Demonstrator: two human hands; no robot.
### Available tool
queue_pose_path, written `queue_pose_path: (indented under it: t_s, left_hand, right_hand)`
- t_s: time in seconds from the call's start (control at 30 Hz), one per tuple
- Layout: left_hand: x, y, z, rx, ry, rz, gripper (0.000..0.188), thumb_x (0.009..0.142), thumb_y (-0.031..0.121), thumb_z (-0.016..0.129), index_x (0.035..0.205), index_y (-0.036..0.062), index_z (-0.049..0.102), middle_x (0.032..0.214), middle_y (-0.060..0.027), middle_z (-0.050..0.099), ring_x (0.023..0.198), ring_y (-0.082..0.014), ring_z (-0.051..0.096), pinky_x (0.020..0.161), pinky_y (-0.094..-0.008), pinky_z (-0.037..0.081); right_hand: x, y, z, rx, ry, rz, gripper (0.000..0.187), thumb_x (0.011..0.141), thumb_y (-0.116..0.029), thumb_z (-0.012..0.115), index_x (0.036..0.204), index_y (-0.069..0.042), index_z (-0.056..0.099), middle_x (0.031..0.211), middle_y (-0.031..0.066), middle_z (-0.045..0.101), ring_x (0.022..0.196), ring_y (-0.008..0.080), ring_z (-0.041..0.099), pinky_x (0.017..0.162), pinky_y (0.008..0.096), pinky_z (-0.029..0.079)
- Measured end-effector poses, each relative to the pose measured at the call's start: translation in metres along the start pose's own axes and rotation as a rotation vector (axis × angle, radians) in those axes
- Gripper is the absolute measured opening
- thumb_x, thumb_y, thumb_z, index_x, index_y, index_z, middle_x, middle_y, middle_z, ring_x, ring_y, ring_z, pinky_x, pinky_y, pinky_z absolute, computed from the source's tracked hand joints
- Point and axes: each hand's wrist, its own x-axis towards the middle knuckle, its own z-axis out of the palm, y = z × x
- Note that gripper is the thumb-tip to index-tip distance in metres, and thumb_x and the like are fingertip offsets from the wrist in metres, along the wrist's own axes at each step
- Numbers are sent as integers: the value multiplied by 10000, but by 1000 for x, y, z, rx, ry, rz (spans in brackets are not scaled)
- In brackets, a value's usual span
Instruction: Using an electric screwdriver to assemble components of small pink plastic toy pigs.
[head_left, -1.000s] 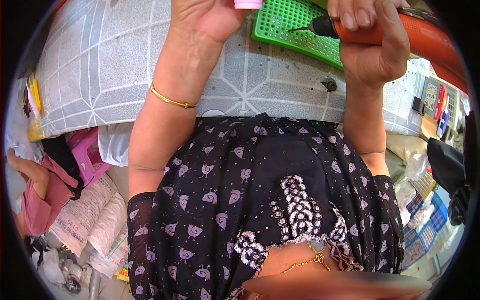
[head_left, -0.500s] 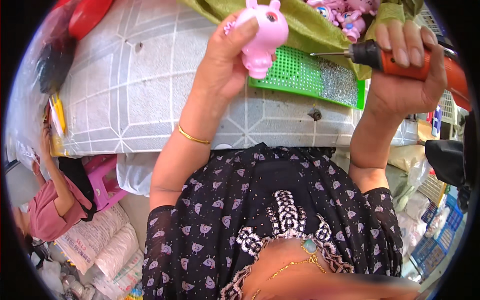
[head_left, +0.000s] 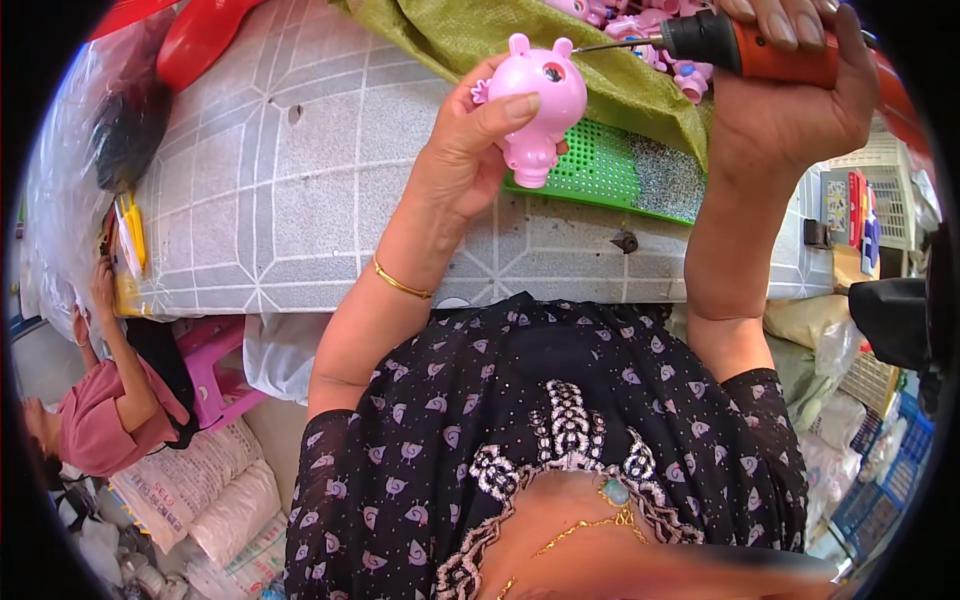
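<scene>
My left hand (head_left: 463, 150) is closed around a pink plastic animal figure (head_left: 545, 105), the thumb pressed against its front. The figure is upright, with two small ears, a red-and-black eye and a narrow neck-like end at the bottom. My right hand (head_left: 785, 115) grips an orange and black electric screwdriver (head_left: 778, 52), held level. Its thin metal bit (head_left: 612, 44) points left, and the tip lies by the figure's right ear; I cannot tell whether they touch. Below the figure is a green perforated tray (head_left: 600, 165), partly covered with small silvery screws (head_left: 672, 178).
Several similar pink figures (head_left: 690, 78) lie on an olive woven sack (head_left: 440, 45) at the back. A small dark cone-shaped piece (head_left: 626, 241) sits on the grey patterned tablecloth (head_left: 330, 200). At far left, another person (head_left: 115, 410) reaches to the table, near a red scoop-like thing (head_left: 200, 50).
The screwdriver has moved left and up, bringing its bit from over the tray to the figure's ear. The figure has shifted slightly right and down in my left hand.
</scene>
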Motion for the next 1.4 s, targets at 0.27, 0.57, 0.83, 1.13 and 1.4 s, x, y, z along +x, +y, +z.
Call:
queue_pose_path:
  t_s: [0.27, 0.57, 0.83, 1.13, 1.4]
  left_hand:
    - [2, -1, -3, -208, -59, -16, 584, 863, 213, 808, 1345, 22, 539, 1164, -140, 677, 1026, -276, 713, 829, -459, 653]
    - [1, 1, 3, -81, -54, 28, 861, 831, 387, 823, 1453, -43, 411, 1347, -273, 584, 1103, -394, 690, 842, -433, 658]
    - [-1, 2, 3, -63, -60, 5, 829, 811, 348, 840, 1435, -29, 444, 1339, -243, 605, 1165, -426, 668, 901, -477, 644]
    - [-3, 0, 13, -75, -18, 58, 797, 741, 50, 875, 1442, 13, 499, 1258, -123, 658, 1090, -251, 686, 989, -412, 578]
    - [-3, -7, 13, 55, -12, 143, 833, 768, 60, 843, 1493, 42, 434, 1343, -188, 623, 1253, -389, 634, 1074, -496, 533]
  right_hand:
    - [-3, 6, 6, -26, -36, -24, 165, 1008, -230, 637, 950, -99, 554, 701, -22, 506, 578, 113, 491, 615, 303, 444]
    - [-6, 11, 7, -34, -59, 0, 163, 1026, -245, 613, 964, -104, 559, 700, -24, 504, 575, 111, 497, 616, 300, 447]
    - [-10, 11, 10, -52, -65, -13, 162, 1035, -252, 595, 965, -112, 554, 699, -28, 504, 573, 107, 498, 613, 293, 441]
    - [-15, 5, 39, -78, 284, 1, 153, 1048, -252, 561, 986, -113, 552, 709, -28, 514, 597, 108, 506, 627, 289, 442]
    - [-22, 5, 36, -44, 102, 2, 147, 1038, -252, 560, 1007, -109, 574, 731, -30, 521, 637, 115, 506, 672, 310, 432]
